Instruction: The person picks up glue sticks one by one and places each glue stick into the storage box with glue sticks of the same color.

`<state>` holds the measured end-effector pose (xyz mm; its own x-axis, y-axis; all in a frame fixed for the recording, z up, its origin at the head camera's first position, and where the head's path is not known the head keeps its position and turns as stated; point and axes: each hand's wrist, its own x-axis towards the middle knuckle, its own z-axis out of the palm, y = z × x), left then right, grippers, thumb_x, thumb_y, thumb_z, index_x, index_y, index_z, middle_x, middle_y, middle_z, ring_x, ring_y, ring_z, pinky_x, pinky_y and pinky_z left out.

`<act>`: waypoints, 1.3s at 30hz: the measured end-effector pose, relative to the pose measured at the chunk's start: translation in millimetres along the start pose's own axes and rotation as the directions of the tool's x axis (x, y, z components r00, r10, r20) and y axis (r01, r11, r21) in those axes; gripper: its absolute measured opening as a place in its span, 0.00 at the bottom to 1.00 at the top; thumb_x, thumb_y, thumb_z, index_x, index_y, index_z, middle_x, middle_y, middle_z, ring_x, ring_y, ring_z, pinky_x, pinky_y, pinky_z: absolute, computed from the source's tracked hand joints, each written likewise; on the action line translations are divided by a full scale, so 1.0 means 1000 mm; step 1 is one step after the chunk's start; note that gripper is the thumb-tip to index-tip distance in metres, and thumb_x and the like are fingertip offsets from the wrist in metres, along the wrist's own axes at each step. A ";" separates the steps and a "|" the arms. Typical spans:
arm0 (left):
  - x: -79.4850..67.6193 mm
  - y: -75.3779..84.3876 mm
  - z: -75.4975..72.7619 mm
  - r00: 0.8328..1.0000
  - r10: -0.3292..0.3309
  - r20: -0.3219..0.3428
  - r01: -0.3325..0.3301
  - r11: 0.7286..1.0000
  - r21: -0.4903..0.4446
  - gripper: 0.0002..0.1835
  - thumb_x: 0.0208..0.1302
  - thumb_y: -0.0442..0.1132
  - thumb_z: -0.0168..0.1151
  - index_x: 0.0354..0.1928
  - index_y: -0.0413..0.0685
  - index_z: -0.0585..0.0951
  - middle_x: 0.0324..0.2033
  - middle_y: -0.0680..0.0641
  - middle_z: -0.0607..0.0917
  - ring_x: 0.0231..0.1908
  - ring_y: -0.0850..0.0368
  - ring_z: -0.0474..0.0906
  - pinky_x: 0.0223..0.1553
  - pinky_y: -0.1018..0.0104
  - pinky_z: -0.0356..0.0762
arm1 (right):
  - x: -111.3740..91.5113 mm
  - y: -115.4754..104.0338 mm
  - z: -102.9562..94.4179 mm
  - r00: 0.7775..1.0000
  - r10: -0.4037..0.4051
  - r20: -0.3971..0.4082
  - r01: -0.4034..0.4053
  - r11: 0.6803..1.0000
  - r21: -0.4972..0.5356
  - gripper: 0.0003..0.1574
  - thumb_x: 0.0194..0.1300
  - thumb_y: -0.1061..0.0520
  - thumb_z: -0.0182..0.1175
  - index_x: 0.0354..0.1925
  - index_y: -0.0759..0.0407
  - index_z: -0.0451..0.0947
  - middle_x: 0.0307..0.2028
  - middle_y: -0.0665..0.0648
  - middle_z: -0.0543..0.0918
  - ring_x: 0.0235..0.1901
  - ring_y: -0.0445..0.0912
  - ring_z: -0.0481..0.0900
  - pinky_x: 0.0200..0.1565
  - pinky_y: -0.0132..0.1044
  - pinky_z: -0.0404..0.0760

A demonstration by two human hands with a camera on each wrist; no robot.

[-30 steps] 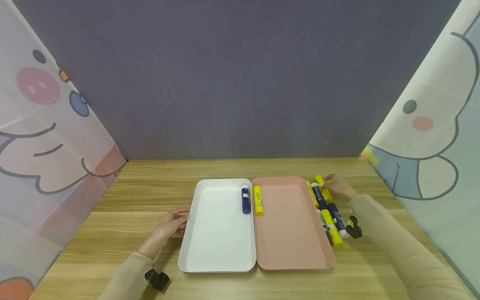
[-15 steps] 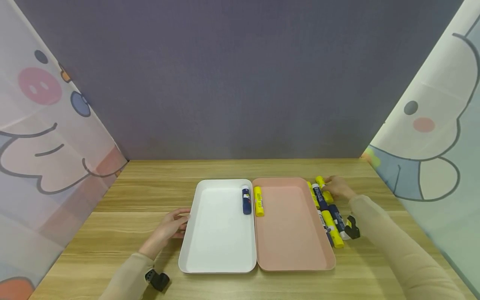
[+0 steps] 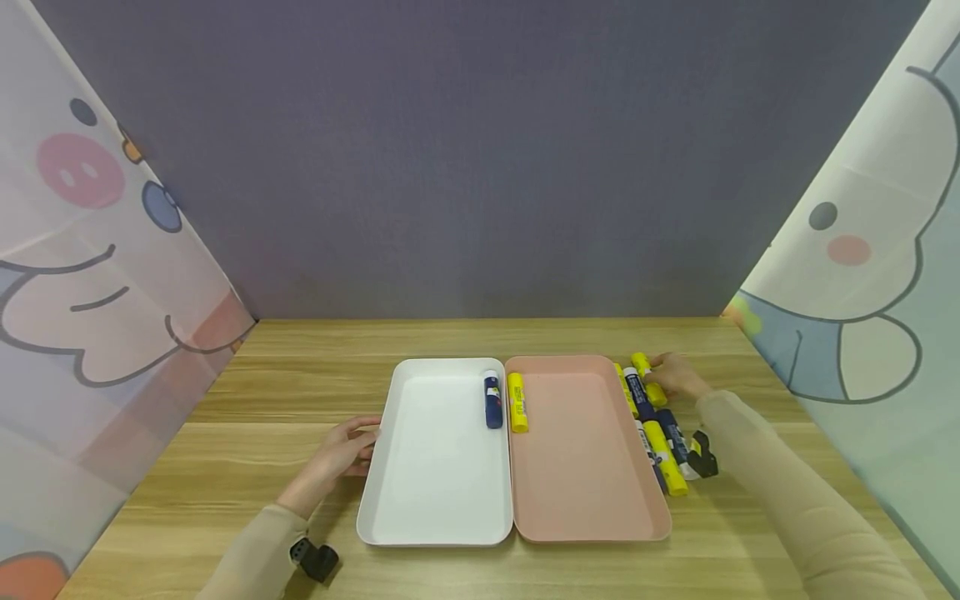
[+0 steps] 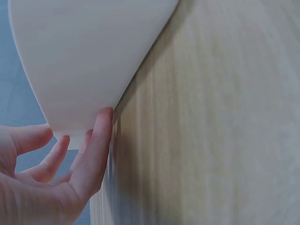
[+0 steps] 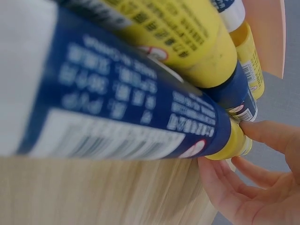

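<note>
Standing behind the wooden table [image 3: 585, 575]: a dark grey panel [image 3: 480, 158]. On the table, two trays side by side: white tray [image 3: 442, 471] at left, pink tray [image 3: 585, 467] at right. Left hand [image 3: 341, 450]: thumb and fingers apart, tips against the white tray's outer left wall. Right hand [image 3: 678, 375]: thumb and fingers pinch a yellow glue stick [image 3: 642, 364], lying at the far end of a yellow-and-navy cluster [image 3: 663, 454] just beside the pink tray's right wall. One navy stick [image 3: 492, 402] lies near the white tray's right wall; another yellow stick [image 3: 517, 403], along the pink tray's left wall.
</note>
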<state>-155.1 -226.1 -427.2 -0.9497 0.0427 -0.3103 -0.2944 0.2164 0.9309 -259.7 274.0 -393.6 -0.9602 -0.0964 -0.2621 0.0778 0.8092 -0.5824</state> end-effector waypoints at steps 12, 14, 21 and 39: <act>0.000 0.001 0.000 1.000 0.003 0.015 -0.002 1.000 -0.012 0.23 0.65 0.37 0.49 0.58 0.32 0.62 0.35 0.44 0.80 0.26 0.58 0.79 0.28 0.62 0.77 | 0.005 0.003 0.000 0.999 0.031 0.025 -0.030 0.999 -0.015 0.19 0.57 0.61 0.51 0.40 0.79 0.70 0.23 0.56 0.69 0.23 0.45 0.68 0.24 0.34 0.74; 0.000 0.002 0.000 1.000 0.000 0.011 0.000 1.000 -0.011 0.22 0.65 0.37 0.49 0.58 0.32 0.63 0.34 0.44 0.80 0.26 0.58 0.79 0.27 0.62 0.77 | 0.005 0.003 0.000 0.999 0.036 0.029 -0.036 0.999 -0.006 0.19 0.58 0.61 0.51 0.41 0.79 0.70 0.25 0.58 0.71 0.24 0.46 0.69 0.26 0.35 0.75; 0.000 0.003 0.000 1.000 0.003 0.004 -0.003 1.000 -0.008 0.22 0.65 0.36 0.48 0.58 0.32 0.63 0.35 0.44 0.80 0.26 0.58 0.79 0.28 0.61 0.77 | 0.004 0.004 -0.003 0.999 0.047 0.028 -0.048 0.997 0.053 0.21 0.57 0.62 0.50 0.43 0.80 0.69 0.27 0.60 0.73 0.26 0.46 0.71 0.29 0.39 0.78; 0.001 -0.001 -0.003 0.999 0.015 0.044 -0.014 1.000 -0.020 0.25 0.63 0.41 0.52 0.57 0.32 0.62 0.33 0.48 0.80 0.26 0.59 0.80 0.28 0.64 0.77 | -0.005 -0.010 -0.009 0.999 0.042 -0.015 -0.040 0.992 0.120 0.32 0.59 0.61 0.48 0.54 0.86 0.55 0.42 0.75 0.70 0.31 0.50 0.74 0.32 0.41 0.79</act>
<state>-155.9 -229.6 -428.2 -0.9485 0.0886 -0.3042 -0.2828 0.1960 0.9389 -258.5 271.0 -379.7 -0.9600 -0.0538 -0.2747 0.1475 0.7369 -0.6597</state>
